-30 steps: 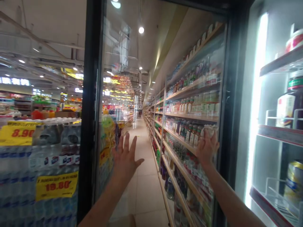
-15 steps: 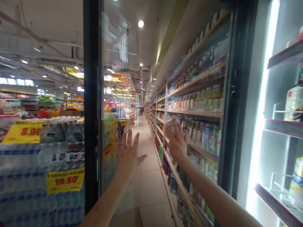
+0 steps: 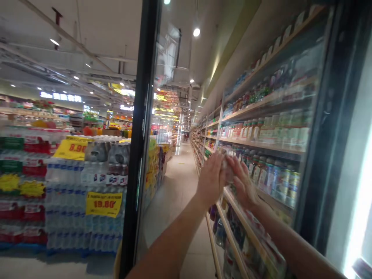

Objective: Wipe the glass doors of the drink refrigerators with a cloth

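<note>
Both my hands are up in front of the glass door [image 3: 180,186] of a lit cooler, which stands swung open. A pale crumpled cloth [image 3: 227,172] sits between them, blurred and largely covered by fingers. My right hand [image 3: 244,184] grips it from the right, the fingers bent over it. From the other side my left hand [image 3: 211,176] presses on it, fingers close together. Whether the cloth touches the glass I cannot tell.
The door's dark frame [image 3: 142,116] runs upright left of my arms. Through the glass show shelves of bottles [image 3: 261,130] and a tiled aisle [image 3: 180,170]. At left stand stacked bottle packs [image 3: 66,201] with yellow price signs [image 3: 104,204]. The cooler's light strip [image 3: 356,217] glows at right.
My left hand, spread and apart before, has moved right and closed in on the cloth beside my right hand. The view has turned left, so the door sits further right.
</note>
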Available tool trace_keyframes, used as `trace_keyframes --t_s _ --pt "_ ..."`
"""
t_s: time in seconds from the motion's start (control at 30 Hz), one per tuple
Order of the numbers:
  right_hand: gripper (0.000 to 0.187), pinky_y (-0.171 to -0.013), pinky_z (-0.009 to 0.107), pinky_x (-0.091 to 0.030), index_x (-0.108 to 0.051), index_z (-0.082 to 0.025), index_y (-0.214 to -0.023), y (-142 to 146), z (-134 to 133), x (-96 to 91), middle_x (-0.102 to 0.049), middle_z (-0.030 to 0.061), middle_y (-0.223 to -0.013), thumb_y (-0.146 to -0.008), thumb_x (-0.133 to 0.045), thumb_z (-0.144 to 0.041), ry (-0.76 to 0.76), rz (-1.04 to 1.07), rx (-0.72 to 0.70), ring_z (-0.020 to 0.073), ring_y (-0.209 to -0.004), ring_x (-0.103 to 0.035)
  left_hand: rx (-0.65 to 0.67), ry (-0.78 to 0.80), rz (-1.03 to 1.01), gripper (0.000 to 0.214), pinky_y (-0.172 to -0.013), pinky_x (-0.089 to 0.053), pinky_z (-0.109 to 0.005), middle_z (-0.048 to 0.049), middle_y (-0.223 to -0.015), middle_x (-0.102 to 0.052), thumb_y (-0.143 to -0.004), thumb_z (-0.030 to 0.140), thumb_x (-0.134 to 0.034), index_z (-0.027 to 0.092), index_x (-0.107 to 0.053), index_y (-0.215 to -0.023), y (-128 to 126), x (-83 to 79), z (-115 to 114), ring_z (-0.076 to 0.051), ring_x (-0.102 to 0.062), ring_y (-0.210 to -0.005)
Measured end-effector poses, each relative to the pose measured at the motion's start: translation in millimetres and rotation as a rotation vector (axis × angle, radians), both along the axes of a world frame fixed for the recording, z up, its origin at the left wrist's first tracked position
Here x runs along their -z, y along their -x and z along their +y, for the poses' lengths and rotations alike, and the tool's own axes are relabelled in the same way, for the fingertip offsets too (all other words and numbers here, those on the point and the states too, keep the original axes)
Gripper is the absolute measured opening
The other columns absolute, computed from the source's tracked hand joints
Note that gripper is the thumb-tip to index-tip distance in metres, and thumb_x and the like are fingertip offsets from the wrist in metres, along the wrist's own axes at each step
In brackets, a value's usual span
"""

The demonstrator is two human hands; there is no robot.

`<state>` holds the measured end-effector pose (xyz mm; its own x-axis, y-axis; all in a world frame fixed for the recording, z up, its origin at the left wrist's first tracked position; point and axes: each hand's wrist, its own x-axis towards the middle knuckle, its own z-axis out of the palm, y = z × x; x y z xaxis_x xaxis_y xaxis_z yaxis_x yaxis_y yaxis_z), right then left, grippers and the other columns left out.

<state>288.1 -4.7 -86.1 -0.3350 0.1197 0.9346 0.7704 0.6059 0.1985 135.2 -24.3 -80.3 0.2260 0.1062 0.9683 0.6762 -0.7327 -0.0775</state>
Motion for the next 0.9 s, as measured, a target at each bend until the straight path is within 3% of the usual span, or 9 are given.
trace_keyframes --t_s 0.1,0.2,0.4,0.47,0.53,0.63,0.73,0.8,0.9 --pt "0.056 -0.11 0.048 -0.024 -0.021 -0.018 -0.146 -27 13 -4.2 -0.042 0.0126 -0.143 -0.091 -0.021 -0.028 -0.185 0.237 0.1 0.0227 -0.136 -0.032 -0.161 -0.055 -0.047 0.059 -0.109 -0.027 -0.054 -0.0173 -0.149 -0.028 -0.088 0.046 -0.045 0.017 -0.034 -0.139 -39 5.1 15 -0.032 -0.019 -0.14" --pt "0.055 -0.109 0.054 -0.021 -0.029 -0.014 -0.142 -39 25 -6.0 -0.044 0.0175 -0.14 -0.09 -0.027 -0.031 -0.311 0.329 0.218 0.0278 -0.135 -0.035 -0.293 -0.148 -0.033 0.056 -0.111 -0.023 -0.052 -0.0169 -0.148 -0.03 -0.089 0.041 -0.044 0.014 -0.036 -0.138 -43 9.3 23 -0.03 -0.018 -0.141" --pt "0.053 -0.109 0.051 -0.021 -0.033 -0.016 -0.141 -30 23 -4.9 -0.044 0.0166 -0.14 -0.09 -0.03 -0.03 -0.341 0.305 0.256 0.0265 -0.135 -0.034 -0.521 -0.269 -0.073 0.041 -0.11 -0.026 -0.051 -0.0158 -0.141 -0.041 -0.09 0.023 -0.037 0.015 -0.046 -0.129 78 -20.4 14 -0.028 -0.023 -0.139" --pt "0.053 -0.11 0.051 -0.02 -0.033 -0.017 -0.141 -27 22 -5.3 -0.044 0.0157 -0.14 -0.09 -0.03 -0.031 -0.332 0.307 0.282 0.0268 -0.136 -0.032 -0.506 -0.306 -0.173 0.04 -0.111 -0.026 -0.049 -0.0171 -0.139 -0.041 -0.089 0.019 -0.037 0.012 -0.047 -0.128 93 -23.5 12 -0.028 -0.023 -0.139" --pt "0.054 -0.11 0.052 -0.019 -0.031 -0.018 -0.142 -27 22 -5.5 -0.043 0.015 -0.141 -0.09 -0.03 -0.03 -0.321 0.308 0.292 0.0266 -0.137 -0.031 -0.432 -0.314 -0.122 0.042 -0.112 -0.026 -0.048 -0.017 -0.138 -0.043 -0.089 0.019 -0.036 0.009 -0.045 -0.129 75 -13.6 13 -0.027 -0.021 -0.139" --pt "0.054 -0.11 0.051 -0.018 -0.028 -0.017 -0.143 -31 24 -5.1 -0.043 0.0152 -0.142 -0.09 -0.03 -0.029 -0.332 0.275 0.287 0.0258 -0.137 -0.031 -0.306 -0.328 0.243 0.045 -0.113 -0.027 -0.043 -0.0119 -0.14 -0.044 -0.09 0.026 -0.037 0.011 -0.042 -0.133 27 7.8 15 -0.023 -0.02 -0.14" --pt "0.054 -0.11 0.049 -0.019 -0.03 -0.016 -0.142 -33 25 -4.9 -0.044 0.016 -0.141 -0.09 -0.032 -0.03 -0.351 0.252 0.304 0.0256 -0.136 -0.032 -0.309 -0.352 0.454 0.044 -0.114 -0.025 -0.037 -0.0065 -0.144 -0.041 -0.09 0.02 -0.037 0.016 -0.041 -0.134 26 1.9 19 -0.02 -0.02 -0.14" --pt "0.053 -0.11 0.05 -0.02 -0.032 -0.016 -0.141 -31 25 -5.1 -0.044 0.0162 -0.14 -0.09 -0.033 -0.031 -0.349 0.258 0.323 0.0263 -0.136 -0.032 -0.382 -0.324 0.32 0.046 -0.115 -0.024 -0.039 -0.0082 -0.145 -0.039 -0.09 0.018 -0.035 0.016 -0.038 -0.136 55 -17.6 21 -0.02 -0.016 -0.141" --pt "0.052 -0.11 0.051 -0.019 -0.037 -0.017 -0.139 -27 24 -5.7 -0.044 0.0162 -0.14 -0.09 -0.034 -0.033 -0.323 0.278 0.353 0.0276 -0.137 -0.031 -0.506 -0.313 -0.139 0.049 -0.114 -0.023 -0.046 -0.0113 -0.151 -0.025 -0.09 0.022 -0.038 0.015 -0.033 -0.139 93 -38.0 21 -0.025 -0.009 -0.143"
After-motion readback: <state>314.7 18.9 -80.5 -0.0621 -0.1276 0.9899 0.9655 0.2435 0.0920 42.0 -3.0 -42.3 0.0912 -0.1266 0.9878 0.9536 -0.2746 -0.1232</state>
